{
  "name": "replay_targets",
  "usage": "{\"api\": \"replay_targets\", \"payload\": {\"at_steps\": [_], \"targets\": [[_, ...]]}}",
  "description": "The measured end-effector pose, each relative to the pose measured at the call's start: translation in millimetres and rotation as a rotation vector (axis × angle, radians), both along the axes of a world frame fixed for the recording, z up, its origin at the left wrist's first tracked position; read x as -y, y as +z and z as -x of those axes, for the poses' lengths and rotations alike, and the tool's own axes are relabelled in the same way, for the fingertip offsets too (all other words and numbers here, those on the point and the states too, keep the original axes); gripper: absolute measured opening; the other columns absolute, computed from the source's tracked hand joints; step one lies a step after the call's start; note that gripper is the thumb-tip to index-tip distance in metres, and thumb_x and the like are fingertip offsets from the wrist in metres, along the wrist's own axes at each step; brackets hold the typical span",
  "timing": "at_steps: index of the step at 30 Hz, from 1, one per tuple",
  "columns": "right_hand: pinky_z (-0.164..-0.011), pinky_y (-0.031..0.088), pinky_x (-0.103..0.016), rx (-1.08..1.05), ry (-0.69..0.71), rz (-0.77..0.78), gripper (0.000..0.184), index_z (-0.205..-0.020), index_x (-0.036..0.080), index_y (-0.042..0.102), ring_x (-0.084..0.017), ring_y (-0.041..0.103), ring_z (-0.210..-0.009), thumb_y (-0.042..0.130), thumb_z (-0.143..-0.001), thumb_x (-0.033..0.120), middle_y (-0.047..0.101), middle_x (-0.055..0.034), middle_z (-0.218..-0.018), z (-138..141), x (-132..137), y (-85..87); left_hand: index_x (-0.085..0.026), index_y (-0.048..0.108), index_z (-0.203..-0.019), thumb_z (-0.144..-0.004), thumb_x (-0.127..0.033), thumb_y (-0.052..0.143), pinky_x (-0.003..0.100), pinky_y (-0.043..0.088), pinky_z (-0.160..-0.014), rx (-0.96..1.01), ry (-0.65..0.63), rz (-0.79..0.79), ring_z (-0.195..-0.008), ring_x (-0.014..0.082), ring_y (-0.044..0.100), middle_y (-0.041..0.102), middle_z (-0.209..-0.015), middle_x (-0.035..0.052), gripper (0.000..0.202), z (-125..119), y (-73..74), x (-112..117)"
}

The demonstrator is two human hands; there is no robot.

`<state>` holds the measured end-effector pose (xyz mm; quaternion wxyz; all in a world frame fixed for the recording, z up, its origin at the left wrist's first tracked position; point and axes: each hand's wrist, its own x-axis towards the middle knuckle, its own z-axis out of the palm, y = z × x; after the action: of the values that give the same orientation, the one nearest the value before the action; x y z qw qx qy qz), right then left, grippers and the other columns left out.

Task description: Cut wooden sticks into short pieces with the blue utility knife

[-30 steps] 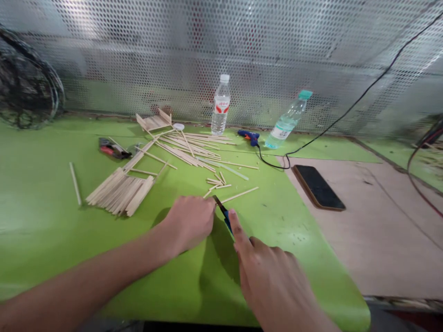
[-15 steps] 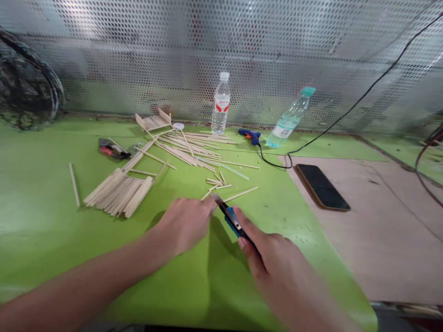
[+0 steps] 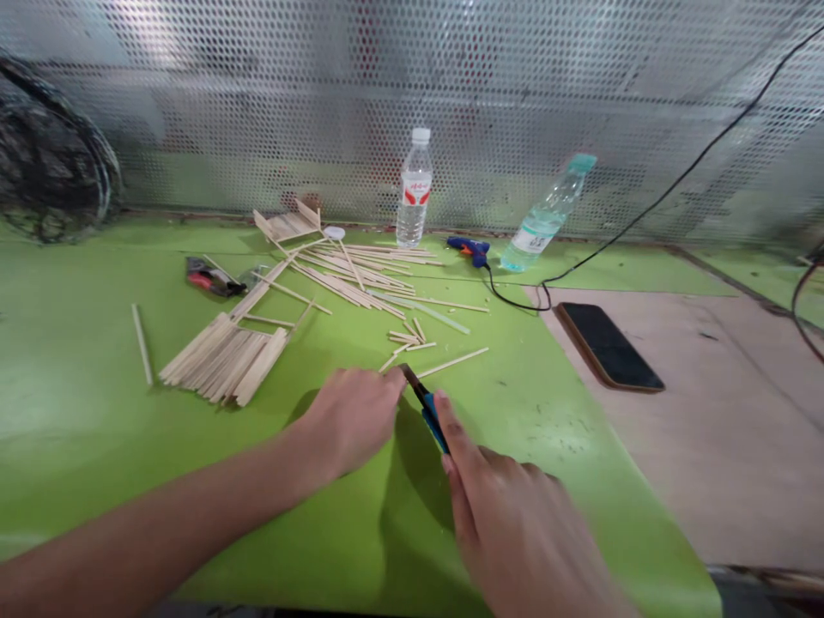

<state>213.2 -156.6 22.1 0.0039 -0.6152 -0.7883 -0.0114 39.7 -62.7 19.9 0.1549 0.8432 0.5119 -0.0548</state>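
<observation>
My right hand [image 3: 515, 506] is wrapped round a blue and black utility knife [image 3: 433, 419], index finger along its top. The knife's blade points away from me and meets a thin wooden stick [image 3: 456, 362] beside my left fingertips. My left hand [image 3: 354, 421] is closed low over the green surface, pinching that stick's near end, which the fingers mostly hide. Just beyond lie several short cut stick pieces [image 3: 407, 336]. Farther back spreads a pile of long sticks [image 3: 360, 275]. At left is a flat panel of sticks [image 3: 222, 359] joined to a longer frame.
At the back stand a clear water bottle [image 3: 415, 193] and a leaning green-capped bottle [image 3: 544, 219]. A blue glue gun [image 3: 469, 250] with a black cord lies between them. A phone [image 3: 608, 345] rests at right, pliers [image 3: 212, 276] at left. Perforated metal [image 3: 289, 112] closes off the back.
My right hand and the knife have tipped slightly, the handle lower and more foreshortened, with the blade still at the stick. My left hand keeps its hold. The view has shifted slightly.
</observation>
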Motion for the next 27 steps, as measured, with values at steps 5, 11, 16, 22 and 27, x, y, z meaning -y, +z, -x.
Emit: {"api": "replay_targets", "payload": {"at_steps": [5, 11, 16, 22, 27], "targets": [[-0.043, 0.006, -0.032, 0.078, -0.043, 0.133, 0.093, -0.157, 0.018, 0.035, -0.018, 0.063, -0.043, 0.064, -0.069, 0.002, 0.070, 0.0008, -0.060, 17, -6, 6.5, -0.009, 0.062, -0.122, -0.094, -0.010, 0.033, 0.026, 0.038, -0.039, -0.081, -0.084, -0.114, -0.047, 0.0220, 0.063, 0.068, -0.064, 0.0077, 0.041, 0, 1.6, 1], [-0.043, 0.005, -0.033, 0.090, -0.046, 0.165, 0.097, -0.158, 0.017, 0.033, -0.019, 0.064, -0.045, 0.062, -0.067, 0.001, 0.072, -0.0006, -0.064, 14, 0, 9.6, -0.011, 0.065, -0.116, -0.092, -0.007, 0.035, 0.025, 0.039, -0.040, -0.095, -0.079, -0.130, -0.051, 0.0217, 0.067, 0.070, -0.068, 0.0080, 0.038, -4, 0.2, 2], [-0.042, 0.007, -0.033, 0.103, -0.055, 0.182, 0.096, -0.158, 0.016, 0.032, -0.019, 0.065, -0.046, 0.063, -0.068, 0.002, 0.072, -0.0019, -0.064, 14, -2, 8.8, -0.010, 0.065, -0.113, -0.088, -0.003, 0.040, 0.026, 0.042, -0.043, -0.072, -0.128, -0.167, -0.051, 0.0219, 0.067, 0.070, -0.067, 0.0082, 0.036, -6, -0.1, 3], [-0.043, 0.012, -0.033, 0.042, -0.043, 0.128, 0.080, -0.152, 0.016, 0.044, -0.019, 0.065, -0.048, 0.061, -0.076, 0.003, 0.071, -0.0028, -0.062, 14, -5, 4.2, -0.010, 0.066, -0.119, -0.090, -0.002, 0.035, 0.024, 0.040, -0.042, -0.040, -0.071, -0.040, -0.053, 0.0218, 0.067, 0.072, -0.073, 0.0123, 0.043, -3, -2.6, 9], [-0.044, 0.024, -0.030, -0.260, -0.016, -0.087, 0.058, -0.153, 0.015, 0.040, -0.020, 0.061, -0.044, 0.045, -0.095, 0.015, 0.069, -0.0006, -0.061, -4, 8, -10.5, -0.011, 0.066, -0.118, -0.096, -0.009, 0.028, 0.026, 0.039, -0.041, 0.067, 0.032, -0.012, -0.048, 0.0208, 0.062, 0.067, -0.065, 0.0092, 0.044, 16, -1.0, 6]]}}
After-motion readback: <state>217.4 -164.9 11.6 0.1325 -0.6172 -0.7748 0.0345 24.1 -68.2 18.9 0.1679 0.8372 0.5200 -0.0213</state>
